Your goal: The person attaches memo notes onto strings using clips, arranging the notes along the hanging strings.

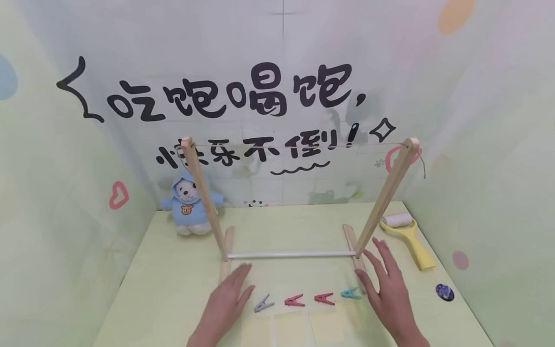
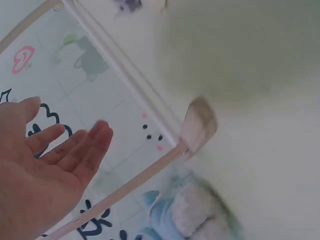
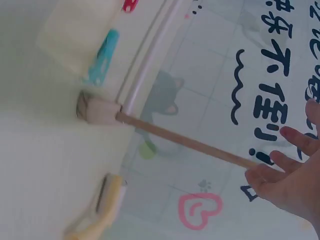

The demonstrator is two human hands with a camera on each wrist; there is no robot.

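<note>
A wooden stand with two slanted posts, a white crossbar and a thin string between the post tops stands on the table. My left hand is near its left foot, fingers extended and holding nothing. By the right foot, my right hand has its fingers spread, also holding nothing; I cannot tell whether it touches the wood. Between the hands lie a grey clothespin, two red clothespins and a teal clothespin. Pale yellow paper squares lie just in front of them.
A plush toy in a blue hoodie sits at the back left. At the right are a yellow lint roller and a dark blue round object. Printed walls border the table on three sides.
</note>
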